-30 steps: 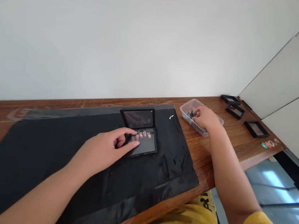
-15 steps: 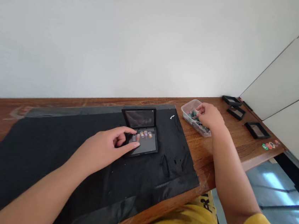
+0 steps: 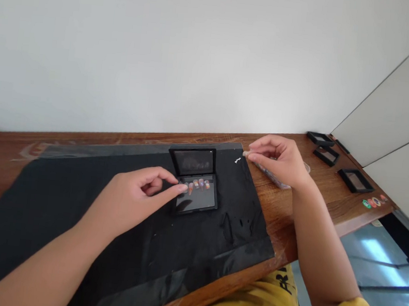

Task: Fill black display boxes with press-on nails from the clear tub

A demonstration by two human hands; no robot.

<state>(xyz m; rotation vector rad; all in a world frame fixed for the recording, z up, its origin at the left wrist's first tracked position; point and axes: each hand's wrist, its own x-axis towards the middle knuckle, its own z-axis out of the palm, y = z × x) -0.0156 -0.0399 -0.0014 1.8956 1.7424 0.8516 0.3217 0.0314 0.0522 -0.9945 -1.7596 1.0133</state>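
A black hinged case lies with its lid raised on the dark mat. Several decorated press-on nails form a row across the case's upper inside. My left hand has its thumb and index finger curled on the case's left edge, the thumb tip beside the leftmost nail. My right hand is pinched on a small pale piece at its fingertips, too small to make out clearly. It is raised in front of a clear plastic tub, hiding most of it.
The black mat covers much of the wooden table. A white scrap lies near the mat's far right corner. Several black frame-like boxes and small coloured round pieces sit at right. A white wall stands behind.
My right hand has come up out of the tub and moved left, pinching a small pale piece. My left thumb has shifted up and left along the case, nearer the index finger.
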